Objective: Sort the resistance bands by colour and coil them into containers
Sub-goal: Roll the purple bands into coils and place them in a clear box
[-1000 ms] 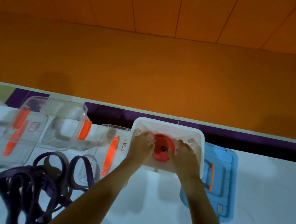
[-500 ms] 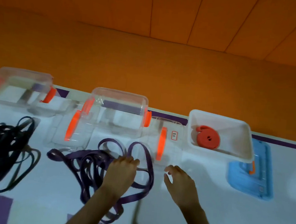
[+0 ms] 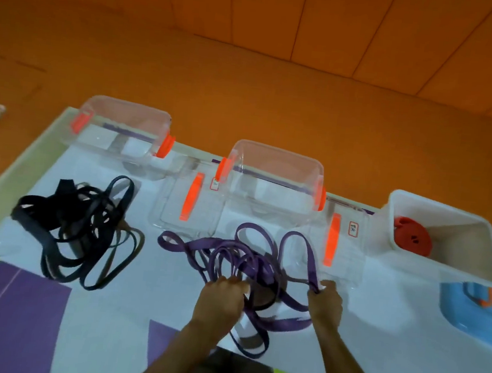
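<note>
A tangle of purple resistance bands lies on the white table in front of me. My left hand grips a bunch of the purple loops near their middle. My right hand pinches a purple strand at the tangle's right side. A heap of black bands lies to the left. A coiled red band sits inside the white container at the right. Two clear containers with orange clips stand at the back, one on the left and one in the middle.
Two clear lids with orange handles lie flat, one between the clear containers and one beside the white container. A blue lid lies at the right edge. The table has purple patches near me; orange floor lies beyond it.
My hands left the white container with the red coil and came back to the purple tangle, where both now take hold of purple bands. The view swung left and down.
</note>
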`<state>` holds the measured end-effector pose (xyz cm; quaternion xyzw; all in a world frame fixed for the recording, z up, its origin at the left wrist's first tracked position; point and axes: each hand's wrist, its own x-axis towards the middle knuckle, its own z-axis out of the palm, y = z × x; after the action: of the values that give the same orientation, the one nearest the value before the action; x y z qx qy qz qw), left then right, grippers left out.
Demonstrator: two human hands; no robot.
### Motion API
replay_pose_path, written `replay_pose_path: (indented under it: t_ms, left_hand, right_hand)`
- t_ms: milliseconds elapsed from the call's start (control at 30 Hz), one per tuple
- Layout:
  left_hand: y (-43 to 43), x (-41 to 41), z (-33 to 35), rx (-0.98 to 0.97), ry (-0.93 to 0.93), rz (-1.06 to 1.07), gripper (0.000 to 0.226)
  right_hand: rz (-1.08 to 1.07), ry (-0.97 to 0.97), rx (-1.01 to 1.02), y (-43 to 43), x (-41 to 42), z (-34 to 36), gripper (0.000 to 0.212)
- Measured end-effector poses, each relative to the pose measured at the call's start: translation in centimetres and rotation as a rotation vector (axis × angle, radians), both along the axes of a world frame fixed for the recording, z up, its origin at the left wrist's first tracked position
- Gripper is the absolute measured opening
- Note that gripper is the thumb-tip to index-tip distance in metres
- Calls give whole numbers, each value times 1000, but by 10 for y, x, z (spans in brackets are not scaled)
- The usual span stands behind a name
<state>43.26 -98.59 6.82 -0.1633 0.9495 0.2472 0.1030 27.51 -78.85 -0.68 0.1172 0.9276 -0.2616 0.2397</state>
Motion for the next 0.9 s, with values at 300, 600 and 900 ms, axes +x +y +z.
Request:
replay_pose_path:
  t_ms: [300,600,900]
  left_hand:
    - [26,-50,4,778,-118,380,28]
    - [48,-77,7,1494,-148,1011,34]
    - [37,-75,-1,1478,-162,998,44]
  right_hand:
    - [52,142,-333,3,29,39,27]
    - [170,-8,-686,17,54,71,46]
    - [-117,-69,-800,11,33,79,11]
